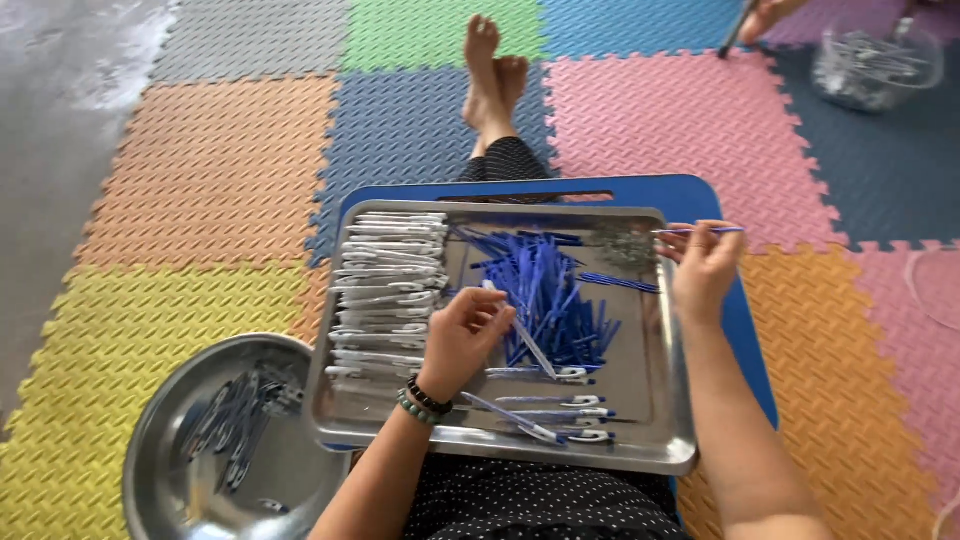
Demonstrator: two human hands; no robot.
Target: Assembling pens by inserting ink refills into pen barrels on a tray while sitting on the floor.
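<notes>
A person sits on a floor of coloured foam mats [200,200] with legs stretched out and a blue lap tray [700,200] across the thighs. On it rests a steel tray [660,420].

The left hand [462,335] hovers over the middle of the steel tray, fingers curled and pinching a clear pen barrel [528,340] that slants down to the right, its lower end near the loose pens at the front. A dark bead bracelet [428,397] and a green one sit on that wrist.

The right hand [705,265] is raised over the tray's right rim, fingers drawn together on a thin blue refill [700,230] held level, its tip pointing right, out past the rim.

In the tray's centre lies a heap of blue refills [550,295]. Along its left side is a stacked row of white-clipped pen barrels [385,290]. A small cluster of springs [625,248] lies at the far right corner. Near the front edge lie a few assembled pens [560,410].

A round steel bowl [170,480] stands on the mat to the left, just beside the tray, with several dark pens in it.

At the far right, another person's hand [765,15] holds a pen beside a clear plastic tub [880,65] of parts.
</notes>
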